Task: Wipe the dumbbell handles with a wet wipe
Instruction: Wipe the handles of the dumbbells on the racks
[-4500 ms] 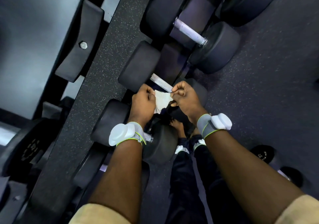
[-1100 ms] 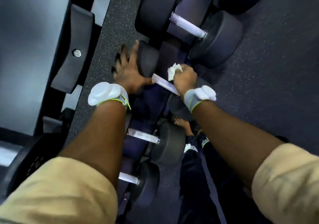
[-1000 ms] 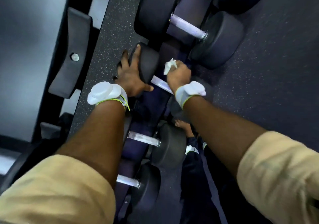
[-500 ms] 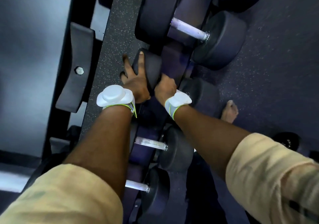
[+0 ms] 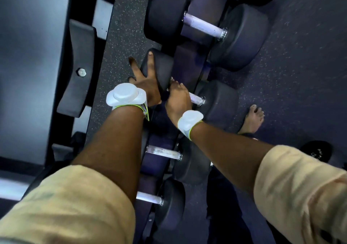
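Head cam is showing four dumbbells [image 5: 238,37] sitting in a row on the rack [image 5: 189,63]. Left hand [image 5: 146,86] is lying flat, fingers spread, on one head of the second dumbbell [image 5: 219,101]. Right hand [image 5: 177,101] is curling tight round its handle [image 5: 196,99], and I can't tell if a wipe's under there.

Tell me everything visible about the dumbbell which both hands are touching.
The dumbbell lies across the rack, with two dark, matte, rubber-looking round heads and a knurled metal handle. The left hand presses spread, straight fingers on its left head. The right hand curls round the handle, hiding most of it.
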Available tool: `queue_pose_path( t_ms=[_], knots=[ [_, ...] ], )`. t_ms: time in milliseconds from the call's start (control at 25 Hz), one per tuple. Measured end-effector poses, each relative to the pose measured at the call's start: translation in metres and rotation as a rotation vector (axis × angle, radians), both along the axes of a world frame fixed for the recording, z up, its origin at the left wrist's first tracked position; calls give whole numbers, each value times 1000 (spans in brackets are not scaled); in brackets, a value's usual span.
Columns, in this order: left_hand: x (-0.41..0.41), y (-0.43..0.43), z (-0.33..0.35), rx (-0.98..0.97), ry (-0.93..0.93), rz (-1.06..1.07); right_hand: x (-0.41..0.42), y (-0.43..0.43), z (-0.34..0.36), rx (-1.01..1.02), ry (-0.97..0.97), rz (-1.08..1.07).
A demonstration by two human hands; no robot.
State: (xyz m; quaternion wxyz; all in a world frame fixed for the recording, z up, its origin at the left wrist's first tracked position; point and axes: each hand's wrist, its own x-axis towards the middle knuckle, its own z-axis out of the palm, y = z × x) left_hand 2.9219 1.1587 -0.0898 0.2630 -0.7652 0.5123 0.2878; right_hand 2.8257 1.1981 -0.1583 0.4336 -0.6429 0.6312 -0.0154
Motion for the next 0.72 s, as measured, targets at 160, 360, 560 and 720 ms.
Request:
queue_pose_path(
  t_ms=[160, 360, 560, 720],
  knots=[
    [-2, 0, -3, -1, -33, 7, -21, 12, -15, -99, -4, 215],
    [-7, 1, -2, -6, -67, 19, -1, -8, -16, -12, 26, 66],
    [-7, -1, -1, 25, -86, 1, -32, -13, -26, -40, -5, 258],
    [-6, -3, -2, 47, -77, 16, -51, -6, -22, -37, 78, 204]
  ],
)
